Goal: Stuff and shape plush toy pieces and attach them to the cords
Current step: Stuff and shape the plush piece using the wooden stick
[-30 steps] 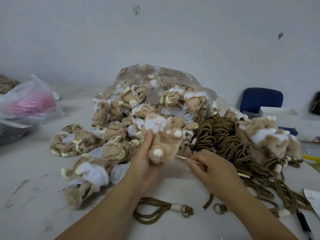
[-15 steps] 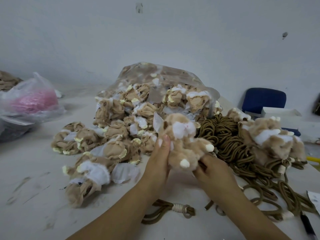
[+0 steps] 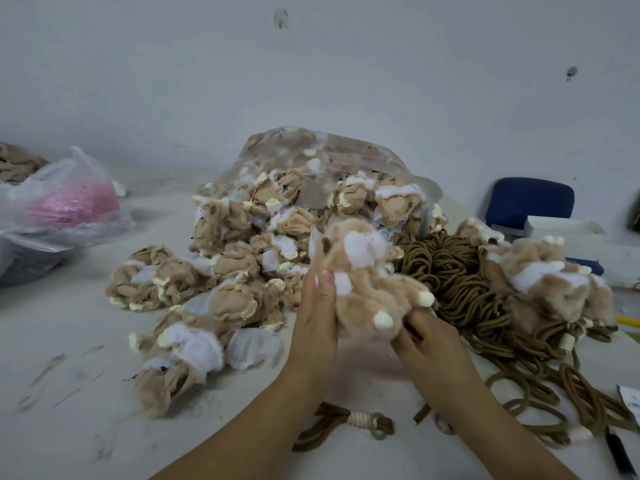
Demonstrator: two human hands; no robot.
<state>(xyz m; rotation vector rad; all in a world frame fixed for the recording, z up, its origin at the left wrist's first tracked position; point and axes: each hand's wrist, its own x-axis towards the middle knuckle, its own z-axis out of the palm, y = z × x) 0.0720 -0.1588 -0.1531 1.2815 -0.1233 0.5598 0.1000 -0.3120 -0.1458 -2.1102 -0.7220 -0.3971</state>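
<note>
A tan plush toy piece (image 3: 367, 292) with white patches and cream paw tips is held above the table, in the middle of the head view. My left hand (image 3: 317, 317) grips its left side, thumb on the fur. My right hand (image 3: 429, 344) holds its lower right from beneath, fingers curled into the fabric. A pile of inside-out tan pieces (image 3: 242, 268) spills from a clear plastic bag (image 3: 332, 161) behind. Brown cords (image 3: 453, 271) lie heaped to the right. One looped cord (image 3: 349, 422) with a white binding lies under my wrists.
Right-side-out plush pieces (image 3: 550, 282) lie on the cords at right. A clear bag with pink material (image 3: 65, 202) sits at far left. A blue chair (image 3: 530, 199) and a white box (image 3: 568, 233) stand beyond the table's right edge. A black pen (image 3: 620, 455) lies at lower right.
My right hand held a thin stick a second ago; now it grips the plush piece from below. The piece has been turned and raised between both hands.
</note>
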